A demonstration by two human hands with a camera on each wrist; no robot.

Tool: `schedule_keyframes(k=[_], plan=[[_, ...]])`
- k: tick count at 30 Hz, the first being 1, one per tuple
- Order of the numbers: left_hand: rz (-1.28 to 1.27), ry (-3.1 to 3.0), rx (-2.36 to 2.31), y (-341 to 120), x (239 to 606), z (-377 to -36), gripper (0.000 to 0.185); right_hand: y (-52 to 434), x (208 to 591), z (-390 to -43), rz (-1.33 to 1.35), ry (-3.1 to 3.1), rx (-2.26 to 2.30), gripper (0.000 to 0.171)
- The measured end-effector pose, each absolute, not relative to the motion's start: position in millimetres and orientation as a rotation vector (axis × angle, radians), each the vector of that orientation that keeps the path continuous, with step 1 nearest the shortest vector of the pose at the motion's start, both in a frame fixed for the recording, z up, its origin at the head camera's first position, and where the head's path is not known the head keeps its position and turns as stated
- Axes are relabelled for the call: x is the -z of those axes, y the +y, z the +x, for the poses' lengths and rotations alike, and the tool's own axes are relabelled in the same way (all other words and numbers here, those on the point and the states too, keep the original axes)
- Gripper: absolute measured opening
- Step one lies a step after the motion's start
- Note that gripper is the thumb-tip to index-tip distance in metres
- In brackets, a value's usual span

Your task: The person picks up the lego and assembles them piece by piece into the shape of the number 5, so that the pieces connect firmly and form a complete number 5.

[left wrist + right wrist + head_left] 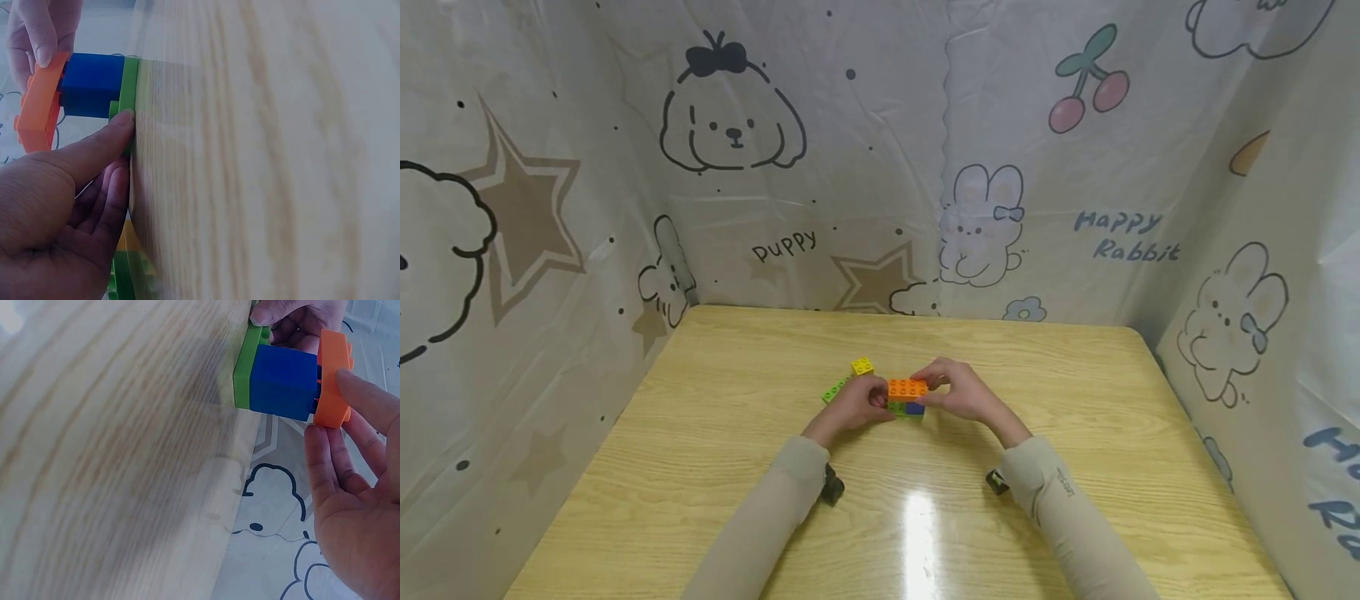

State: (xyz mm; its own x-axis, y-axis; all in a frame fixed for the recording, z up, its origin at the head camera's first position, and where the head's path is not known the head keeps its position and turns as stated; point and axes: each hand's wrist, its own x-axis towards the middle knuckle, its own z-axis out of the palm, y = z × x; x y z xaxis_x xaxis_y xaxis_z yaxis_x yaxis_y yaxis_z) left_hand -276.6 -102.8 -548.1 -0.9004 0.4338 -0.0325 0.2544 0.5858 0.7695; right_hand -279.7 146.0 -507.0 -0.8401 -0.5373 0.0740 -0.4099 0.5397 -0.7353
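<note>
Head view alone shows one yellow brick and one loose green brick just beyond your left hand. Wrist views reveal the stack between your hands: one orange, one blue, one green. Your left hand and right hand both pinch it on the table.

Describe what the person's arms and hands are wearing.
Both arms are covered to the wrist by snug beige sleeves; the right sleeve carries small dark lettering. A small black device sits at each wrist. The left hand and right hand are bare.
</note>
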Motion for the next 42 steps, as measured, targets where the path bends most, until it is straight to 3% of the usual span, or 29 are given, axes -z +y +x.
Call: schedule_keyframes(k=[42], plan=[[0.578,2.616,-1.180,-102.3,545.3,-275.9,0.024,143.2,510.4,-279.2,-0.809,2.615,1.187,0.037]])
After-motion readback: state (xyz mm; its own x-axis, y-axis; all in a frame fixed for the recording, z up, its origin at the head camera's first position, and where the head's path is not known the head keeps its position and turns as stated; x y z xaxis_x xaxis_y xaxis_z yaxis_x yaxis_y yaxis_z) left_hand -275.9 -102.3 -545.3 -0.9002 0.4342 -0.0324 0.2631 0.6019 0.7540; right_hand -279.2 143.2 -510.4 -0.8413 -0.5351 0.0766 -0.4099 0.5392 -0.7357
